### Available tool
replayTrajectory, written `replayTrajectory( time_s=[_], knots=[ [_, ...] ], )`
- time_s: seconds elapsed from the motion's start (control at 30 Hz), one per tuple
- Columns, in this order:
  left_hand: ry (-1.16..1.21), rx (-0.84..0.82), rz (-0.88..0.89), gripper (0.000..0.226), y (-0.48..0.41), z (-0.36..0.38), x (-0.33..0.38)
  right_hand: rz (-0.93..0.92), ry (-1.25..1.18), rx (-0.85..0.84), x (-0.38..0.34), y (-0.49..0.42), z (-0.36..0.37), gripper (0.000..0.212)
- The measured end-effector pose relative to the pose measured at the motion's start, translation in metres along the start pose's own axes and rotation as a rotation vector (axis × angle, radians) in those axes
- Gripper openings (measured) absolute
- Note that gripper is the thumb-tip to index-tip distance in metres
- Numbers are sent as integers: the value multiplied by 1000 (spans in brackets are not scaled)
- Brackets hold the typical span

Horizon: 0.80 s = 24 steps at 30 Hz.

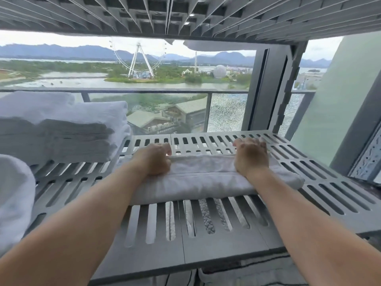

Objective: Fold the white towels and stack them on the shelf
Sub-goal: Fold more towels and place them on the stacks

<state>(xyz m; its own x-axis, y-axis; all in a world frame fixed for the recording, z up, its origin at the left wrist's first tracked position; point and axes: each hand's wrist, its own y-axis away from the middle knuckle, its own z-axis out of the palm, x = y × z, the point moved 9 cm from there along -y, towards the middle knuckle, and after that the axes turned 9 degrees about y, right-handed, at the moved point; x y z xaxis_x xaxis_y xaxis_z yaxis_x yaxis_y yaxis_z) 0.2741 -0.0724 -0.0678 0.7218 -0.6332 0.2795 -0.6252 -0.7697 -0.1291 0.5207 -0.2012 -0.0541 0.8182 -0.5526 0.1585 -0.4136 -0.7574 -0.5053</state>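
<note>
1. now, at centre frame, both my bare arms reach forward over a grey slotted shelf [206, 234], and my hands are set on a folded white towel [198, 182] lying flat across the middle of it.
2. my left hand [153, 159] sits at the towel's left end, fingers curled down tight at the far edge and clasping the cloth there.
3. my right hand [250, 157] sits toward the right end, fingers bent over the same far edge and grasping the towel; the towel's right tip sticks out past my wrist.
4. the towel's long side runs left to right, its rounded near fold faces me, and it rests directly on the slats.
5. at middle left, a stack of folded towels [61, 129] stands on the same shelf, just beside the left end of the towel i hold; whether the two touch i cannot tell.
6. at the lower left edge, a bulky white bundle [14, 193] of towelling is partly cut off by the frame.
7. across the top, the ribbed underside of an upper shelf [185, 13] fills the view, and a grey post [268, 89] stands at upper right.
8. beyond the shelf, a balcony rail [144, 91] crosses the frame, with a glass panel [226, 112] below it crazed with cracks.
9. farther off, at upper centre, a ferris wheel [138, 58] rises from a green island amid water, with mountains behind.
</note>
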Motion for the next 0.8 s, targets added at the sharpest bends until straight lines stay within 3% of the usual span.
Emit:
replayTrajectory(
  time_s=[0.07, 0.2, 0.27, 0.37, 0.43, 0.5, 0.57, 0.67, 0.8],
  knots=[
    [31, 23, 39, 42, -2, -2, 10, -36, -101, 24, -3, -2, 1, 27],
    [169, 64, 194, 49, -7, -3, 46, -23, -263, -275, -5, 0, 33, 30],
    [203, 86, 303, 43, -9, -3, 72, -18, -297, -309, -4, -1, 38, 32],
    [202, 104, 451, 27, -10, 6, 111, 5, -388, -256, 1, -3, 33, 30],
    [204, 124, 509, 22, -11, 12, 133, 83, -393, -121, 18, -3, 22, 28],
    [204, 136, 526, 21, -12, 18, 149, 171, -274, -26, 42, -2, 13, 27],
    [207, 131, 527, 22, -13, 26, 163, 248, -131, -46, 67, 0, 10, 28],
    [187, 109, 501, 23, -12, 39, 184, 354, -94, -141, 103, 8, 15, 48],
    [115, 52, 356, 26, -13, 53, 198, 443, -178, -422, 126, 25, 44, 82]
  ],
)
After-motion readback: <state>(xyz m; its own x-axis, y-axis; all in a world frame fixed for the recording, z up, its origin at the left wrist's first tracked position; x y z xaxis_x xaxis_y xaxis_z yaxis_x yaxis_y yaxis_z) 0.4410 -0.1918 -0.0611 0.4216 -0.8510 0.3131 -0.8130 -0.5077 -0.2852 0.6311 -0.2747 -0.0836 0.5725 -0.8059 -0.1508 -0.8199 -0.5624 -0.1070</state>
